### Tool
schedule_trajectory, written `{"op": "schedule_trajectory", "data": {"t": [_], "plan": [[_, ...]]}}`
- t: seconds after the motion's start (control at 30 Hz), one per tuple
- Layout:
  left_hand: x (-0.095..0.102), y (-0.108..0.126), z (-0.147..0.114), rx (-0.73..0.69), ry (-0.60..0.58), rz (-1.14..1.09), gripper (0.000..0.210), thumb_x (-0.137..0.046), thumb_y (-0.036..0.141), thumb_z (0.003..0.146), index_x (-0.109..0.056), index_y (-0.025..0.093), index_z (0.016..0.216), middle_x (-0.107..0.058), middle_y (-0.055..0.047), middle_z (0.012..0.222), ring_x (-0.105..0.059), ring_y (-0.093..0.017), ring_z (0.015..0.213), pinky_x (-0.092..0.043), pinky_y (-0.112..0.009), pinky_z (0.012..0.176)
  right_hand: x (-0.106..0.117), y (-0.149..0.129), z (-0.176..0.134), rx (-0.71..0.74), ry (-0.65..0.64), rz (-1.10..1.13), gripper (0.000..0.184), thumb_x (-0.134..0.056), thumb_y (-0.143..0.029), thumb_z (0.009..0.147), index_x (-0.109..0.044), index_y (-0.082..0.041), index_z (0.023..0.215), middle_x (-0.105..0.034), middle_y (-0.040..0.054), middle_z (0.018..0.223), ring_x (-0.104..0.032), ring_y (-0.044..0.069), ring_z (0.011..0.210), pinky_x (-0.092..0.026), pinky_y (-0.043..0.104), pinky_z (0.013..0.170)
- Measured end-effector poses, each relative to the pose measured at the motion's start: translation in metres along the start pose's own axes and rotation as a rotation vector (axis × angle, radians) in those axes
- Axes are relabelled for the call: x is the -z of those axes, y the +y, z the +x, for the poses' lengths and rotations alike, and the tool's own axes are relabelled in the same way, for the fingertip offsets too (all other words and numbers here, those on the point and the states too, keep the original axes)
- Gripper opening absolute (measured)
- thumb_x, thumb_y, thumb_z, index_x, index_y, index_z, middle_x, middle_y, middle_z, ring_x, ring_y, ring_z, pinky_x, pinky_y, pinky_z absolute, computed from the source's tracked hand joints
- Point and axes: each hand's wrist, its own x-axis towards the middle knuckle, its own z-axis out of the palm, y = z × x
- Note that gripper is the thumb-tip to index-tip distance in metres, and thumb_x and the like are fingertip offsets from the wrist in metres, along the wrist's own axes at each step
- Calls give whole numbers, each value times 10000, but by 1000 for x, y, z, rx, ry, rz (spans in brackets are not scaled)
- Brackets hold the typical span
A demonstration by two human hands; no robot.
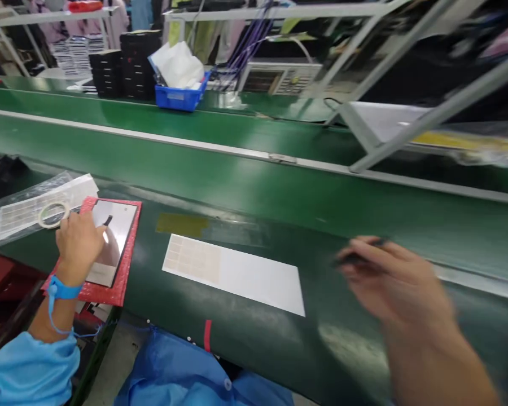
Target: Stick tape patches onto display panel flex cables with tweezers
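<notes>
A dark green desk is spread across the front. Beyond it, 2 stacks of black boxes are set side by side; what is held inside them cannot be seen. Just beside them, a blue bin is heaped above its rim with crumpled white material. At the far left of the desk, a clear plastic bag is laid flat, and a white gridded sheet is seen in or under it.

The right hand is blurred and raised over the right part of the desk; its thumb and fingers are closed around a slim dark object, which is too blurred to be named. The left hand is laid over the left edge of a flat grey panel, with the fingers bent and the thumb stretched onto its face; whether the edge is pinched cannot be told. A blue strap is worn on the left wrist.

Between the 2 hands, apart from both, a long white label sheet is laid, its left part covered by beige labels. The panel is backed by red bubble wrap, which is left showing around it. A roll of tape is placed just beside the left fingers, over the gridded sheet.
</notes>
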Motion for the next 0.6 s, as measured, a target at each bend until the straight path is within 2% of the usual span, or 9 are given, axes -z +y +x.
{"op": "schedule_trajectory", "data": {"t": [0.03,0.1,0.17,0.23,0.33,0.4,0.6], "plan": [[-7,24,-3,-70,27,-18,287,-581,280,976,-703,125,1185,-696,-200,1181,-590,-419,1216,-476,-535,1017,-13,5,6,-20,-57,37,562,-1057,-479,403,-658,-213,696,-661,60,659,-576,142,494,-436,218,405],[-27,77,-8,-315,-7,-91,334,-535,267,1030,-695,140,1294,-693,-170,1261,-611,-349,1208,-466,-487,1073,-47,16,19,34,-162,57,548,-1027,-499,487,-654,-201,756,-708,73,705,-628,142,532,-486,207,461],[-52,125,-11,-505,-78,-150,308,-531,258,1057,-708,222,1306,-699,-83,1299,-625,-259,1188,-482,-380,1060,-87,28,32,68,-210,53,553,-1007,-501,498,-639,-204,786,-719,54,713,-661,158,557,-502,207,464],[-76,157,-10,-593,-118,-179,273,-578,254,1044,-724,226,1273,-700,-73,1272,-621,-250,1165,-496,-365,1022,-123,42,42,121,-267,50,537,-969,-521,545,-620,-212,813,-715,27,703,-674,164,559,-526,222,475],[-101,169,-6,-616,-137,-203,264,-690,286,990,-738,196,1233,-659,-110,1287,-582,-299,1179,-501,-419,998,-160,63,53,137,-321,44,524,-930,-550,585,-600,-220,825,-714,14,685,-679,165,552,-537,234,491],[-110,165,-5,-607,-142,-224,310,-727,306,970,-732,195,1260,-623,-121,1322,-552,-320,1210,-495,-450,1009,-170,76,57,139,-340,32,511,-915,-552,606,-589,-225,826,-720,15,684,-684,167,557,-543,239,504],[-114,161,-9,-602,-197,-290,364,-748,306,963,-716,200,1309,-574,-121,1346,-515,-323,1251,-480,-461,1039,-160,89,56,155,-333,-29,431,-894,-491,693,-594,-242,877,-729,2,729,-694,173,593,-567,258,524]]}}
